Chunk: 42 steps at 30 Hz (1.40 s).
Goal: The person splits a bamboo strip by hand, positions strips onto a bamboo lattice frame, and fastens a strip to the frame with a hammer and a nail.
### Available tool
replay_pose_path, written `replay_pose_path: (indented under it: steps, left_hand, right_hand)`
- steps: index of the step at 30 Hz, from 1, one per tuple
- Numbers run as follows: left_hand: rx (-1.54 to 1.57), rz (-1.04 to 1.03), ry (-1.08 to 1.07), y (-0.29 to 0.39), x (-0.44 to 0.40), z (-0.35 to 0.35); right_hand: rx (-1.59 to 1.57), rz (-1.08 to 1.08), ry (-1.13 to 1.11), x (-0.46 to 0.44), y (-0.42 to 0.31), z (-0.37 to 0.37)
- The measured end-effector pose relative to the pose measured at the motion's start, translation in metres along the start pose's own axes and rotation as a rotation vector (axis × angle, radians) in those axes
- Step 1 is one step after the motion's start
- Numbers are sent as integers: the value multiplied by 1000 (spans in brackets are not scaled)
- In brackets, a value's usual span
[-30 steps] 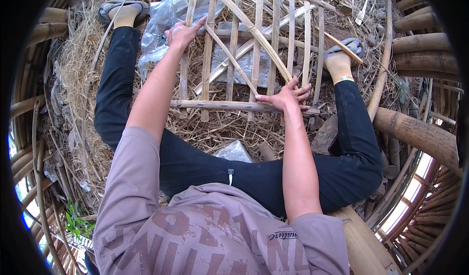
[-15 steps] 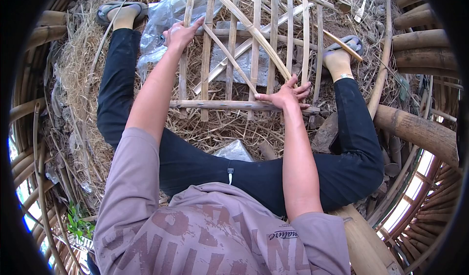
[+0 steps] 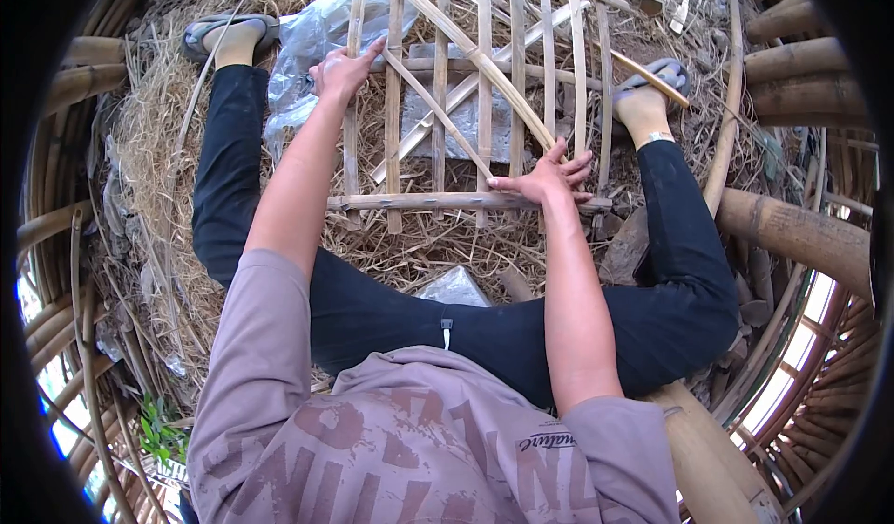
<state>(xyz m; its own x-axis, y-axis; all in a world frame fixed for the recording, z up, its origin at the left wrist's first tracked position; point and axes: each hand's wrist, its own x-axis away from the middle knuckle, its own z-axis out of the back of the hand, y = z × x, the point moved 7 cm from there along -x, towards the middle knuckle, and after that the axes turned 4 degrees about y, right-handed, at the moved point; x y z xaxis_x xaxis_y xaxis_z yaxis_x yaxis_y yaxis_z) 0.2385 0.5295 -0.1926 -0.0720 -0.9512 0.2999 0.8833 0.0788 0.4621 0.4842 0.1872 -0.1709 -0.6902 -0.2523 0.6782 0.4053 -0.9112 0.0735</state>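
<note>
lattice (image 3: pixel 484 105) between the feet (image 3: pixel 237 40), above straw (image 3: pixel 424 249) and a block (image 3: pixel 500 133). looks well along: already has upright slats (image 3: pixel 392 137) crossing the bottom rail (image 3: pixel 419 201), plus a thick strip (image 3: pixel 521 103) and a thin strip (image 3: pixel 419 90) set slantwise. seems to lack firm fixing at the slanting pieces, with no binding to be made out at the lower ends. curled at a left-side slat with the left hand (image 3: pixel 342 75), thumb near the thin strip's top; cannot tell how tightly closed. spread open with the right hand (image 3: pixel 547 185), touching both strips' lower ends beside the bottom rail, not wrapped round either.
</note>
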Motion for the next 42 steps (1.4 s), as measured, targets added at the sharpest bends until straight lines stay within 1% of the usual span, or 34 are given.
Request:
replay_pose_path:
  steps: [7, 13, 19, 22, 25, 28, 34, 42]
  left_hand:
    - [-53, -27, 56, -1, -6, -2]
    - [-38, -22, 12, 3, -1, 1]
    - [-48, -26, 57, -1, -5, -2]
    - [-38, -29, 49, 1, -1, 0]
    - [-8, -10, -45, 0, -3, -3]
    - [-31, -39, 26, 2, 0, 0]
    - [-35, -42, 64, -1, -4, -2]
    - [-27, -27, 60, -3, -6, -4]
  right_hand:
    - [-7, 13, -8, -1, 2, -1]
    - [-23, 24, 15, -1, 1, -1]
    - [-30, 28, 22, -1, 2, -1]
    - [-29, 28, 25, 0, 1, -1]
    - [-20, 27, 26, 0, 1, -1]
    - [-14, 24, 35, 0, 1, 0]
    - [-8, 28, 41, 0, 1, -1]
    - [-10, 20, 10, 0, 0, 0]
